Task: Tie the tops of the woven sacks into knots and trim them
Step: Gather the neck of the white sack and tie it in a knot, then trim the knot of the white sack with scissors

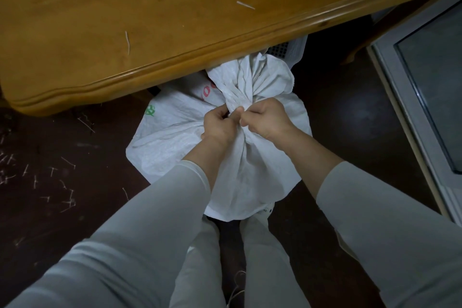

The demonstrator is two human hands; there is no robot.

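Two hands grip the bunched top of the white woven sack (pixel 232 157) on the dark floor (pixel 332 112), just by the wooden worktop (pixel 100 20). The left hand (pixel 220 125) and right hand (pixel 266 117) each curl tight round the cloth.

White woven sack (pixel 240 170) stands on the floor beside the table, its top gathered

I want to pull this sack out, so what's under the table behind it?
Behind the woven sack, a white slotted panel and more white sacking peek out; the wooden table covers everything further back.
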